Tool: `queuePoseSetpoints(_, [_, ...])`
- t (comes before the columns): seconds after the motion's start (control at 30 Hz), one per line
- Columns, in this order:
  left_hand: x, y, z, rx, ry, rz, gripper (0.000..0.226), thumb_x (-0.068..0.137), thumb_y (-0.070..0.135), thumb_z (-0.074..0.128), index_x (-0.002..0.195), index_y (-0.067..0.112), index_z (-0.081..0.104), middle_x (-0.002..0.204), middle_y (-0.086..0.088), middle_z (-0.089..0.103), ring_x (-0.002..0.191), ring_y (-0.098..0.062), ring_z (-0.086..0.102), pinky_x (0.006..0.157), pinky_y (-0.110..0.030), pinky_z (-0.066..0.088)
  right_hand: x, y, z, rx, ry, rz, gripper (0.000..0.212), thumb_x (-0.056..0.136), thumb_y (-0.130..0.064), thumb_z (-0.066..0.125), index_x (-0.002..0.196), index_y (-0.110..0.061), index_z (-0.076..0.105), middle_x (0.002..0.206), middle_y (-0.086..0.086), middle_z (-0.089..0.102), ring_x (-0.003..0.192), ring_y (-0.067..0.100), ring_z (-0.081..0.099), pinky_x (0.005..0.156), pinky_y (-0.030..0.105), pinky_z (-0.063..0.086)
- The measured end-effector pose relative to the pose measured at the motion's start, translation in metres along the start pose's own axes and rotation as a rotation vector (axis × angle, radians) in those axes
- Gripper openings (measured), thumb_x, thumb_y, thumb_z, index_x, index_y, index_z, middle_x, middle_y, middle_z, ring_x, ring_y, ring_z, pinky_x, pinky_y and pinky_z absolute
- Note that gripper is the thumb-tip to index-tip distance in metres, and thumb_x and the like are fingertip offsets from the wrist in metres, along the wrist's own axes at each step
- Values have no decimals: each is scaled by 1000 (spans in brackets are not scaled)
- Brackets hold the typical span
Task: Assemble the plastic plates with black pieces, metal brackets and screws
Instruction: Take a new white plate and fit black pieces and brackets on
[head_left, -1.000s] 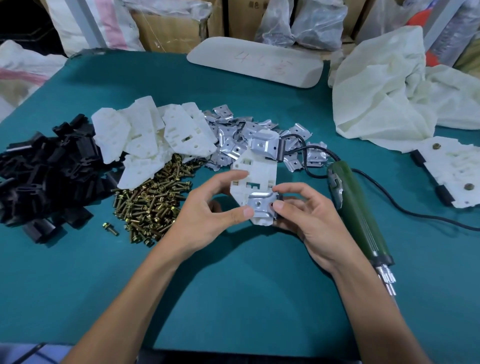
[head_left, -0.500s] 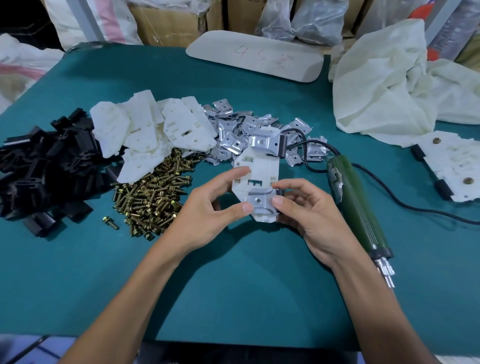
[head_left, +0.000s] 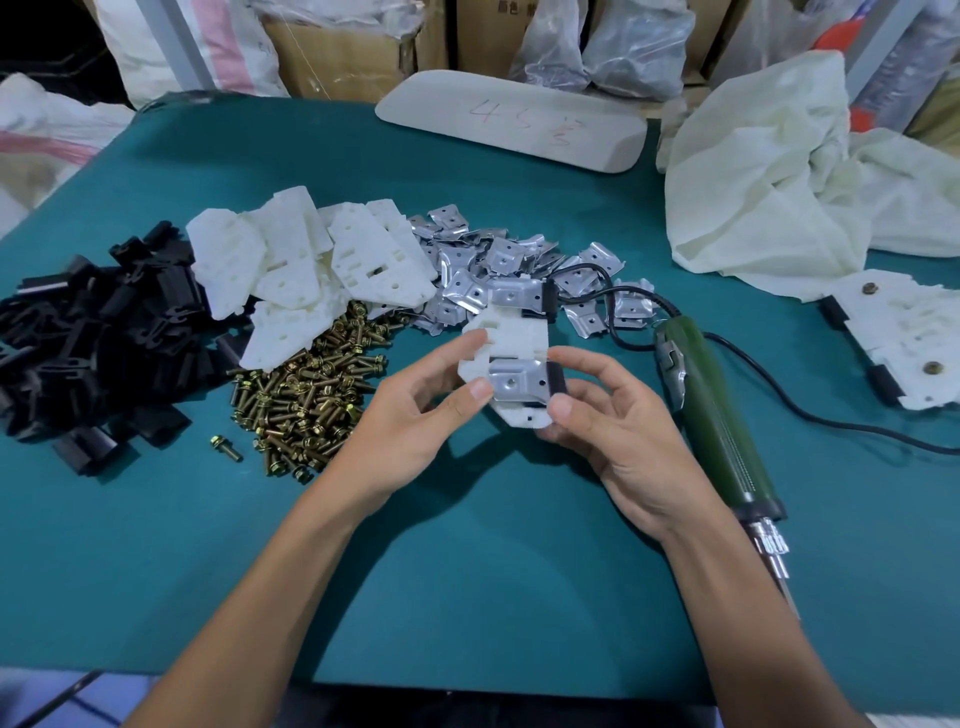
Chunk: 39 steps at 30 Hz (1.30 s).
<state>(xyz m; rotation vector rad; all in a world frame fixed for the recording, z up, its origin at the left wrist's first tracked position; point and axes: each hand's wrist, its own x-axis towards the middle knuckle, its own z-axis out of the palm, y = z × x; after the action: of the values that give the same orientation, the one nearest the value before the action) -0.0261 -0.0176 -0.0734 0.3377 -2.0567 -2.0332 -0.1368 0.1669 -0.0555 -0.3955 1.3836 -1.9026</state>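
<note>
Head view: left hand (head_left: 415, 415) and right hand (head_left: 618, 431) grasp a white plate (head_left: 511, 338) carrying two metal brackets (head_left: 517, 383), right of the screw pile (head_left: 306, 400).

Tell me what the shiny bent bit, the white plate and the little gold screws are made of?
The bracket looks like thin sheet metal: silvery, with bright glints. The white plate looks like moulded plastic: matte, with cut-out slots. The screws look like metal with a yellowish coating, perhaps brass or zinc plating.

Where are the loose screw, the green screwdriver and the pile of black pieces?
loose screw (head_left: 226, 448): head view, middle of its shaft.
green screwdriver (head_left: 714, 415): head view, middle of its handle.
pile of black pieces (head_left: 93, 338): head view, centre of the heap.
</note>
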Motion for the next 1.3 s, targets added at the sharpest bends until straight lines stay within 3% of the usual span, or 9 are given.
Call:
queuePoseSetpoints(0.1, [-1,2,-3,-4,13,-11,50,93,32,61,142,25,55,134,14,65,117,4,60,89,-8,46,-1,1,-2,-57,-5,-59,60,68,-14,89,125,-22,70,120,8,75,108,21,71,95,29,56])
queuePoseSetpoints(0.23, [-2,1,-3,8,-20,-40,56,91,27,64,146,24,50,129,4,69,125,-12,60,105,-23,45,-2,2,-3,-84,25,-110,52,72,-13,87,121,-24,72,119,6,76,107,15,71,92,22,54])
queuePoseSetpoints(0.37, [-1,0,-4,18,-5,-37,55,92,29,65,145,25,51,131,5,68,128,-12,58,109,-24,43,-3,2,-3,-107,27,-130,49,70,-20,89,117,-27,75,117,6,77,106,15,71,91,20,53])
queuePoseSetpoints(0.7, [-3,2,-5,64,17,-37,43,93,37,66,136,36,61,123,4,71,121,-7,62,108,-23,44,-1,-2,-11,31,-24,-13,39,76,-11,77,114,-20,79,118,14,75,105,20,73,84,24,58])
queuePoseSetpoints(0.8, [-3,2,-6,116,-7,-53,44,91,36,72,133,41,60,111,1,74,106,-10,66,96,-26,50,0,0,-13,39,-17,11,39,76,-12,77,115,-18,77,118,14,76,102,19,74,83,24,58])
queuePoseSetpoints(0.93, [2,0,-3,405,98,-70,51,84,38,79,126,50,52,112,17,73,112,-2,63,98,-38,51,2,2,-18,59,-30,77,43,78,-11,76,120,-14,74,111,15,75,87,20,72,83,26,59])
queuePoseSetpoints(1.03, [3,0,-1,591,119,-69,43,90,40,73,125,49,50,117,28,69,120,6,57,105,-37,46,4,4,-20,59,-70,136,49,79,-6,75,127,-9,67,114,19,73,91,22,72,85,28,60])
queuePoseSetpoints(1.2, [2,-2,1,536,131,-37,35,95,27,69,125,40,57,115,23,71,113,9,60,103,-39,50,4,5,-19,84,-71,143,46,80,-2,72,125,-8,67,117,19,73,102,23,73,89,29,60])
queuePoseSetpoints(1.3, [2,-2,2,540,137,-16,35,95,25,69,126,37,59,114,22,72,111,10,62,99,-30,50,4,5,-19,79,-75,138,46,81,-3,71,127,-7,66,119,17,73,103,23,73,88,29,60])
